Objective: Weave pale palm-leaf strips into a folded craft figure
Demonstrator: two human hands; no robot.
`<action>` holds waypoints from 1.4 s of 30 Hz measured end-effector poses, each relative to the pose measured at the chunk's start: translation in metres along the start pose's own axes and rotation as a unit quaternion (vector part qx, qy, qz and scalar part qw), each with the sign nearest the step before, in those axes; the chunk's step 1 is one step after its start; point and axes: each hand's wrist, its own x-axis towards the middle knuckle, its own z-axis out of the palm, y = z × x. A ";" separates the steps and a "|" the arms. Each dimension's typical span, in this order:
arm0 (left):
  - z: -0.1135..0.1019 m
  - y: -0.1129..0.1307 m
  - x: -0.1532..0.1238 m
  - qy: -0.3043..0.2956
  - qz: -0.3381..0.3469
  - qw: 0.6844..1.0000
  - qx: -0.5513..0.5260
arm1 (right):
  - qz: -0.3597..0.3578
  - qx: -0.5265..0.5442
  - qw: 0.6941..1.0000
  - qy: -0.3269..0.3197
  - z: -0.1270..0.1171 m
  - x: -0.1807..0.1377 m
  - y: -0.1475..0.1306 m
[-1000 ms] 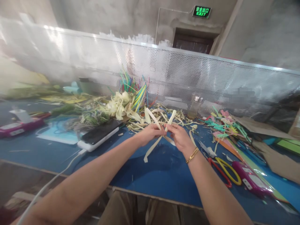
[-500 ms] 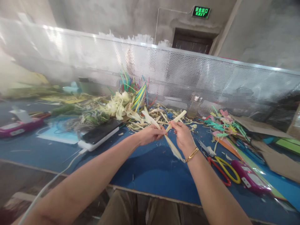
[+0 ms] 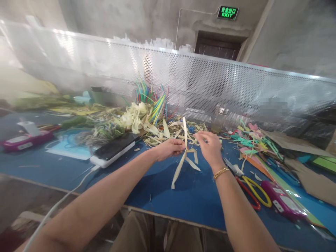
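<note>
Pale, flat strips (image 3: 178, 170) are sticking out above and below my left hand (image 3: 170, 148), which is pinching them over the blue table (image 3: 157, 196) and hiding where they meet. Just beside them, my right hand (image 3: 210, 146) is hovering half-curled; I cannot tell whether it is holding anything.

- The left hand (image 3: 172, 147) is pinching pale strips (image 3: 179, 171) — loose ends are hanging above the blue worktop (image 3: 168, 199).
- The right hand (image 3: 210, 147) is hovering just beside them, its fingers (image 3: 201, 136) curling.
- Scissors (image 3: 246, 181) are lying near the right forearm (image 3: 237, 206), beside a purple device (image 3: 283, 201).
- A green exit sign (image 3: 228, 13) is glowing above a doorway (image 3: 219, 48).
</note>
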 end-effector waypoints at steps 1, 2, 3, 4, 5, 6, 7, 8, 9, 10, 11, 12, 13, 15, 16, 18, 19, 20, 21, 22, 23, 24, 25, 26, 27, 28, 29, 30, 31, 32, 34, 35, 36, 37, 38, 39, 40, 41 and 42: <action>0.000 0.000 -0.001 -0.013 -0.007 1.000 0.002 | 0.015 0.027 0.997 -0.068 0.002 -0.003 -0.003; 0.001 0.001 -0.002 -0.022 -0.015 1.000 -0.001 | 0.037 0.062 0.989 -0.132 0.006 -0.006 -0.006; 0.002 0.001 -0.002 -0.027 -0.024 0.999 -0.011 | 0.065 0.103 0.975 -0.184 0.009 -0.008 -0.008; 0.003 0.001 -0.002 -0.028 -0.035 0.999 -0.025 | 0.095 0.147 0.960 -0.220 0.012 -0.011 -0.009; 0.004 0.001 -0.002 -0.027 -0.046 0.998 -0.043 | 0.122 0.191 0.945 -0.235 0.015 -0.013 -0.010; 0.005 0.001 -0.002 -0.023 -0.055 0.996 -0.062 | 0.146 0.228 0.934 -0.234 0.017 -0.014 -0.010; 0.005 0.001 -0.001 -0.019 -0.060 0.995 -0.078 | 0.164 0.256 0.927 -0.221 0.018 -0.015 -0.010; 0.005 0.001 -0.001 -0.015 -0.059 0.994 -0.088 | 0.175 0.271 0.925 -0.201 0.018 -0.015 -0.010; 0.005 0.000 0.000 -0.010 -0.054 0.994 -0.089 | 0.180 0.275 0.927 -0.183 0.019 -0.015 -0.010; 0.005 0.000 0.000 -0.003 -0.049 0.995 -0.084 | 0.180 0.273 0.930 -0.167 0.019 -0.015 -0.009; 0.005 -0.001 0.001 0.004 -0.045 0.996 -0.074 | 0.177 0.267 0.935 -0.154 0.019 -0.014 -0.008; 0.005 -0.001 0.001 0.009 -0.044 0.997 -0.062 | 0.172 0.260 0.939 -0.145 0.019 -0.014 -0.007; 0.004 -0.001 0.001 0.012 -0.047 0.997 -0.052 | 0.166 0.255 0.943 -0.138 0.019 -0.014 -0.006; 0.005 -0.001 0.001 0.008 -0.052 0.998 -0.039 | 0.151 0.244 0.950 -0.125 0.020 -0.013 -0.004; 0.005 -0.001 0.001 0.003 -0.054 0.998 -0.033 | 0.145 0.237 0.953 -0.118 0.021 -0.013 -0.003; 0.005 0.001 0.000 -0.006 -0.055 0.998 -0.020 | 0.135 0.222 0.960 -0.106 0.021 -0.012 -0.001; 0.006 0.002 0.000 -0.010 -0.054 0.998 -0.011 | 0.132 0.214 0.962 -0.102 0.021 -0.012 -0.001; 0.006 0.003 -0.001 -0.016 -0.051 0.999 -0.001 | 0.129 0.208 0.965 -0.098 0.021 -0.012 0.000; 0.006 0.004 -0.002 -0.023 -0.048 0.999 0.010 | 0.125 0.203 0.967 -0.094 0.021 -0.012 0.000; 0.006 0.005 -0.003 -0.033 -0.043 0.998 0.022 | 0.120 0.199 0.969 -0.090 0.022 -0.012 0.000; 0.006 0.006 -0.005 -0.042 -0.039 0.998 0.034 | 0.115 0.195 0.970 -0.086 0.022 -0.012 0.000; 0.006 0.007 -0.006 -0.051 -0.036 0.997 0.044 | 0.111 0.192 0.972 -0.082 0.022 -0.013 -0.001; 0.007 0.007 -0.006 -0.058 -0.034 0.996 0.052 | 0.107 0.190 0.973 -0.078 0.023 -0.013 -0.001; 0.007 0.007 -0.007 -0.062 -0.032 0.996 0.058 | 0.104 0.188 0.974 -0.076 0.023 -0.014 0.000; 0.007 0.006 -0.007 -0.064 -0.032 0.996 0.061 | 0.102 0.186 0.974 -0.075 0.024 -0.014 0.000; 0.007 0.005 -0.007 -0.066 -0.032 0.995 0.062 | 0.101 0.183 0.975 -0.077 0.024 -0.014 0.001; 0.008 0.005 -0.007 -0.066 -0.033 0.996 0.058 | 0.102 0.178 0.975 -0.080 0.024 -0.014 0.002; 0.009 0.003 -0.006 -0.062 -0.034 0.996 0.049 | 0.102 0.172 0.976 -0.084 0.024 -0.013 0.003; 0.010 0.002 -0.005 -0.053 -0.034 0.997 0.034 | 0.101 0.163 0.978 -0.082 0.023 -0.012 0.005; 0.011 0.001 -0.004 -0.039 -0.035 0.999 0.013 | 0.095 0.148 0.982 -0.070 0.021 -0.010 0.006; 0.011 -0.002 -0.001 -0.001 -0.030 0.999 -0.039 | 0.069 0.100 0.993 -0.008 0.016 -0.007 0.007; 0.011 -0.003 0.001 0.017 -0.024 0.997 -0.065 | 0.050 0.069 0.996 0.034 0.013 -0.006 0.005; 0.011 -0.004 0.003 0.033 -0.014 0.995 -0.088 | 0.032 0.036 0.996 0.069 0.010 -0.005 0.003; 0.011 -0.005 0.005 0.048 -0.002 0.993 -0.109 | 0.016 0.007 0.996 0.085 0.007 -0.005 -0.001; 0.010 -0.006 0.006 0.063 0.014 0.990 -0.127 | 0.004 -0.015 0.997 0.078 0.006 -0.006 -0.005; 0.010 -0.006 0.008 0.080 0.033 0.986 -0.141 | -0.005 -0.032 0.998 0.051 0.005 -0.008 -0.009; 0.010 -0.007 0.009 0.096 0.052 0.982 -0.152 | -0.013 -0.045 0.999 0.010 0.004 -0.010 -0.012; 0.010 -0.007 0.010 0.110 0.070 0.978 -0.161 | -0.022 -0.057 0.998 -0.031 0.005 -0.012 -0.015; 0.010 -0.008 0.010 0.121 0.085 0.975 -0.166 | -0.035 -0.070 0.995 -0.066 0.006 -0.013 -0.016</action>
